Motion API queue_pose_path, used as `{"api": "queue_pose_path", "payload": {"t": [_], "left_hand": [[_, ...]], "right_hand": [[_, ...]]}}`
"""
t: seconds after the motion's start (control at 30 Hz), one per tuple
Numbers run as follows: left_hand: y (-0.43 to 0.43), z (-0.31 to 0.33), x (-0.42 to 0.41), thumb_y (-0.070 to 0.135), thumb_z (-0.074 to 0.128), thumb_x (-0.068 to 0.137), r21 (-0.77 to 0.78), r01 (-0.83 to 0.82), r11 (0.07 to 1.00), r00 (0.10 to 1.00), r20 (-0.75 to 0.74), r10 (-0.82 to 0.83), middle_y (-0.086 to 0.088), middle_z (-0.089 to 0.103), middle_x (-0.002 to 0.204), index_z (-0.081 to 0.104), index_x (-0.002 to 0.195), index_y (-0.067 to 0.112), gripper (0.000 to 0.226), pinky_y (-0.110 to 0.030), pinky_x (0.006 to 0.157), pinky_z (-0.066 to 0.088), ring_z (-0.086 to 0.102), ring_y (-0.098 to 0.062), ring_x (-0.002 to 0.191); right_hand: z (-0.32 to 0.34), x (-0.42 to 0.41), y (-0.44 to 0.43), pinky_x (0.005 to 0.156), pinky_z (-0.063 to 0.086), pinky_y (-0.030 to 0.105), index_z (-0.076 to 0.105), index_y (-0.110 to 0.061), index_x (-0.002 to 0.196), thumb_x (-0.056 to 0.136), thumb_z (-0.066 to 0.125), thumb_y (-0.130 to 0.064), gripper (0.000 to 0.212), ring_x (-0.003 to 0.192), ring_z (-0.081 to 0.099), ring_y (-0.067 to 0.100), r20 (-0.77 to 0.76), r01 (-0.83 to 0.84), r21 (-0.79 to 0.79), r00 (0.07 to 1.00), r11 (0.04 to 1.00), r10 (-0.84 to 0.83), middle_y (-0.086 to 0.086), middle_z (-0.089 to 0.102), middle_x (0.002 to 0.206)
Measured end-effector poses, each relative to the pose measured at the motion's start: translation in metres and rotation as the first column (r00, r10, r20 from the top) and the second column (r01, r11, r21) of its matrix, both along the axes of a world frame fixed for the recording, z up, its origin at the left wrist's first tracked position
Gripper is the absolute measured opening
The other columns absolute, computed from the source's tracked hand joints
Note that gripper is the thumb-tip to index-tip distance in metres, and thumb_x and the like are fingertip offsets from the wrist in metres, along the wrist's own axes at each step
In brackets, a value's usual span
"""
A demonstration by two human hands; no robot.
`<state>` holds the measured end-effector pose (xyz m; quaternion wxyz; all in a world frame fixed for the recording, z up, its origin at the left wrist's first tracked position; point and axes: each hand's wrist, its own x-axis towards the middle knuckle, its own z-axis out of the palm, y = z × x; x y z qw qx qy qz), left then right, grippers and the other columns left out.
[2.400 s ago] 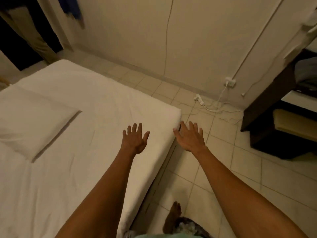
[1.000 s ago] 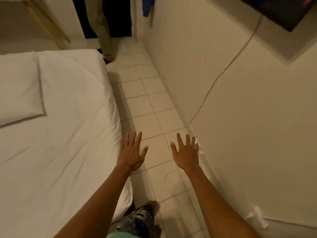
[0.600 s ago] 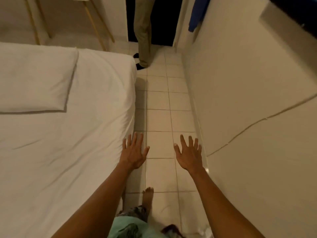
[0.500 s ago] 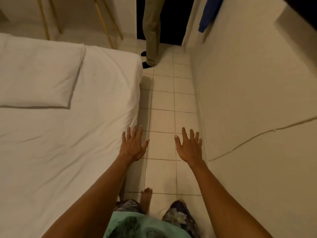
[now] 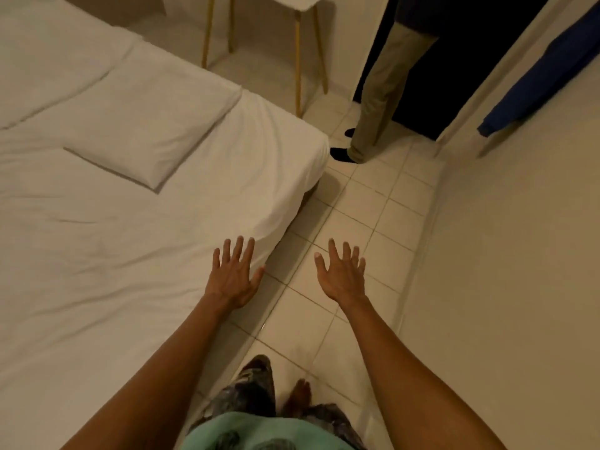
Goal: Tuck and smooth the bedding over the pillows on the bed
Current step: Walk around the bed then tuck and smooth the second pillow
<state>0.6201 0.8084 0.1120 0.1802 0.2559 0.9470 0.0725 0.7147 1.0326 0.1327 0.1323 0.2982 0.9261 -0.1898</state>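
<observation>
- The bed (image 5: pixel 97 271) fills the left part of the view, covered with a white sheet (image 5: pixel 136 241) that has some soft wrinkles.
- Two white pillows lie at the head of the bed: the near pillow (image 5: pixel 149 125) is uncovered on top of the sheet, and the far pillow (image 5: pixel 42 69) lies just beside it toward the upper left.
- The left hand (image 5: pixel 232 277) is open with fingers spread, above the bed's right edge; it holds nothing, and I cannot tell if it touches the sheet.
- The right hand (image 5: pixel 341 276) is also open and empty, over the tiled floor (image 5: pixel 357 222) between the bed and the wall (image 5: pixel 503 271).
- Behind the bed corner stands a small white stand with thin wooden legs (image 5: pixel 297 60).
- One other person's leg in beige trousers (image 5: pixel 380 92) stands in a dark doorway (image 5: pixel 454 60), in the narrow passage.
- A blue cloth (image 5: pixel 535 82) hangs on the wall at the right.
- No writing can be read.
</observation>
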Motion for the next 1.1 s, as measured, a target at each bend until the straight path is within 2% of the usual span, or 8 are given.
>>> {"api": "queue_pose_path", "payload": {"t": [0.23,0.47,0.67,0.8,1.0,1.1], "left_hand": [[0.054,-0.007,-0.026,0.058,0.011,0.1,-0.014,-0.232,0.973,0.972,0.035,0.232,-0.006,-0.011,0.166,-0.011,0.158,0.025,0.07,-0.048,0.121,-0.01,-0.013,-0.032,0.153],[0.123,-0.014,-0.106,0.058,0.013,0.101,0.003,-0.37,0.929,0.923,0.118,0.367,-0.007,-0.012,0.166,-0.01,0.158,0.022,0.071,-0.049,0.122,-0.009,-0.014,-0.032,0.152],[0.19,-0.009,-0.18,0.059,0.011,0.1,0.003,-0.459,0.888,0.879,0.148,0.454,-0.007,-0.011,0.167,-0.009,0.158,0.022,0.072,-0.049,0.121,-0.01,-0.013,-0.033,0.152],[0.249,-0.008,-0.234,0.061,0.01,0.099,0.047,-0.479,0.877,0.875,0.104,0.473,-0.007,-0.01,0.167,-0.007,0.159,0.024,0.072,-0.049,0.121,-0.009,-0.012,-0.032,0.153],[0.331,-0.006,-0.301,0.06,0.01,0.1,0.034,-0.566,0.823,0.823,0.081,0.563,-0.007,-0.011,0.167,-0.008,0.159,0.024,0.071,-0.05,0.123,-0.009,-0.013,-0.032,0.152],[0.369,-0.008,-0.323,0.059,0.01,0.1,0.018,-0.646,0.763,0.761,0.098,0.641,-0.007,-0.01,0.167,-0.008,0.159,0.024,0.07,-0.051,0.123,-0.007,-0.012,-0.032,0.153]], "right_hand": [[-0.011,-0.079,0.072,0.125,0.001,0.053,0.012,-0.024,0.162,0.104,0.022,-0.056,0.067,0.155,-0.002,0.036,0.054,-0.223,0.006,0.973,0.975,0.223,0.016,0.008,0.168],[-0.017,-0.181,0.136,0.124,0.004,0.054,0.013,-0.025,0.161,0.103,0.022,-0.059,0.068,0.155,0.002,0.036,0.078,-0.374,0.032,0.926,0.927,0.371,0.016,0.011,0.168],[0.001,-0.274,0.195,0.124,0.005,0.055,0.018,-0.023,0.161,0.104,0.028,-0.055,0.066,0.154,0.005,0.036,0.006,-0.397,0.034,0.918,0.917,0.397,0.017,0.013,0.167],[0.001,-0.336,0.246,0.124,0.004,0.055,0.016,-0.023,0.161,0.103,0.027,-0.056,0.067,0.154,0.007,0.036,-0.015,-0.419,0.048,0.907,0.907,0.421,0.017,0.015,0.166],[-0.007,-0.428,0.321,0.125,0.001,0.053,0.012,-0.025,0.162,0.102,0.022,-0.061,0.07,0.155,0.001,0.034,0.012,-0.545,0.052,0.838,0.837,0.546,0.014,0.009,0.168],[-0.007,-0.471,0.357,0.125,-0.002,0.053,0.01,-0.026,0.162,0.102,0.02,-0.061,0.07,0.155,-0.002,0.033,0.032,-0.64,0.038,0.769,0.768,0.639,0.013,0.006,0.169]]}}
